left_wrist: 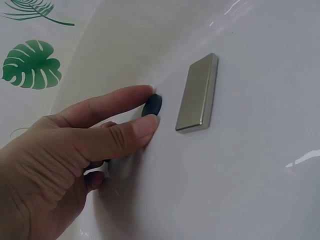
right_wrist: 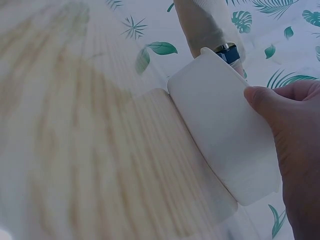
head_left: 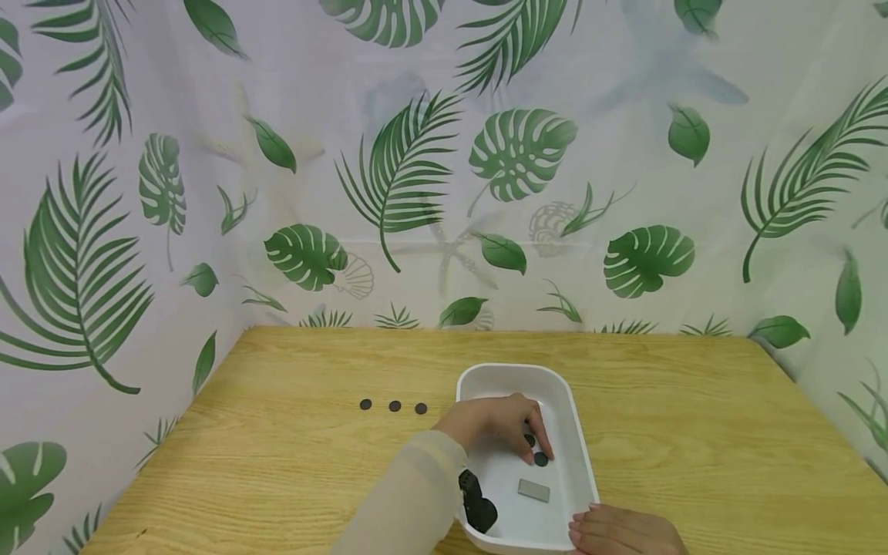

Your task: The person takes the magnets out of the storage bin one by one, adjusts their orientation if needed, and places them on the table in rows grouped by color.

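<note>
Well, L hand (head_left: 508, 421) pinches disc (head_left: 541, 459), gap to tray edge (head_left: 583, 447).

hd: bright, even | L wr: dimmer, glints on tray (left_wrist: 250, 160), soft shdw | R wr: hazy, tbl (right_wrist: 95, 150) blurry

No legible text, label, brand, number or sign in any view: none on the white tray (head_left: 565, 470), the grey block (head_left: 533, 490), the black discs (head_left: 540, 459) or the leaf-patterned cloth (head_left: 312, 193).
</note>
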Motion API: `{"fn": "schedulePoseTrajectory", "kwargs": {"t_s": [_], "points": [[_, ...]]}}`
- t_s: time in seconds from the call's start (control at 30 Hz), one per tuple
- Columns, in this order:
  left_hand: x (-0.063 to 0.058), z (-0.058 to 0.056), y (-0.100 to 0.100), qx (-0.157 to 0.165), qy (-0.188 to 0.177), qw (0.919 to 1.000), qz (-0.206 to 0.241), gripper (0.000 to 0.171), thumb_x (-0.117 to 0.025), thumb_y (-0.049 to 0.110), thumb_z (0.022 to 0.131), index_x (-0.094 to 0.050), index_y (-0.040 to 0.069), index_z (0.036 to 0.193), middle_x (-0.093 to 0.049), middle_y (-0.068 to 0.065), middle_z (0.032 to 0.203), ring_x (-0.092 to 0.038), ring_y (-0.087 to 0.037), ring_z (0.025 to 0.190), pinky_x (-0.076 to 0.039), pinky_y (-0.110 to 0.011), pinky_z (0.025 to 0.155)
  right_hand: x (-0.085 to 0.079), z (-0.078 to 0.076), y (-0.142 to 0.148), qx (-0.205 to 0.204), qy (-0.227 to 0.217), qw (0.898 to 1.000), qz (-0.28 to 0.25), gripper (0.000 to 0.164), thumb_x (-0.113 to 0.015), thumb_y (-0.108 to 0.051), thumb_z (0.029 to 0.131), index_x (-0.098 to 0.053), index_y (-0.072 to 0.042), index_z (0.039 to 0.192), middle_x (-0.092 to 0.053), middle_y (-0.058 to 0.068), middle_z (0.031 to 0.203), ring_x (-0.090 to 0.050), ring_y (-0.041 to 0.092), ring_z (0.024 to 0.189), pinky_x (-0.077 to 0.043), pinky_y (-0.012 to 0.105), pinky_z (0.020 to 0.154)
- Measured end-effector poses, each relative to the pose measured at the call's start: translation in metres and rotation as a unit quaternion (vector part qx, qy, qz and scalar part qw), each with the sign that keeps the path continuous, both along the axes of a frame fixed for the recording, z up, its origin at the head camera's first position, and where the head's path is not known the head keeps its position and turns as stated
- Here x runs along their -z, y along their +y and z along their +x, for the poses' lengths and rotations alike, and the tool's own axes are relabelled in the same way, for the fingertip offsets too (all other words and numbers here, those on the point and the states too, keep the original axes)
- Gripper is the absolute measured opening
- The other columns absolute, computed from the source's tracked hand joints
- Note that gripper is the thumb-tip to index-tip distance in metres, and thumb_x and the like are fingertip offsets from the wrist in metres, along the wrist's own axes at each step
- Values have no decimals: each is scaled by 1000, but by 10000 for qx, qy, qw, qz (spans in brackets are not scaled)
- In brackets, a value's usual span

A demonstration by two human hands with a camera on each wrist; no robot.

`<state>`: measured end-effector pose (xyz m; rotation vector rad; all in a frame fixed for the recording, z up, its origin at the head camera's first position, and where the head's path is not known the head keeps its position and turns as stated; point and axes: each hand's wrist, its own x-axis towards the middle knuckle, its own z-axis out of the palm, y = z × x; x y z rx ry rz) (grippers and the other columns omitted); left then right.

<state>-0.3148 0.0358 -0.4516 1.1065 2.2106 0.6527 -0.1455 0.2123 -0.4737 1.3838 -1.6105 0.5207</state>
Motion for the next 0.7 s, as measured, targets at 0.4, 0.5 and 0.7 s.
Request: {"fn": "schedulePoseTrajectory", "kwargs": {"t_s": [0.4, 0.5, 0.7], "points": [[5, -3, 2, 175, 187, 9996, 115, 19, -81, 10, 73, -77, 15, 91, -57, 11, 88, -47, 0, 80, -39, -12, 74, -5, -1, 1, -205, 31, 9997, 163, 25, -59, -20, 94, -69, 3, 94, -72, 10, 81, -69, 21, 72, -53, 26, 74], [6, -2, 2, 187, 200, 9996, 118, 18, -81, 11, 73, -77, 14, 90, -58, 10, 87, -46, 0, 78, -39, -12, 73, -5, 0, 0, -208, -28, 9996, 181, 25, -59, -20, 94, -70, 3, 93, -72, 10, 82, -69, 21, 73, -53, 25, 75], [7, -2, 2, 156, 163, 9997, 128, 16, -81, 11, 73, -76, 14, 88, -57, 10, 86, -48, 0, 78, -40, -12, 74, -7, 0, -1, -221, 46, 9996, 176, 26, -57, -19, 95, -69, 4, 92, -71, 10, 81, -69, 21, 72, -53, 27, 73]]}}
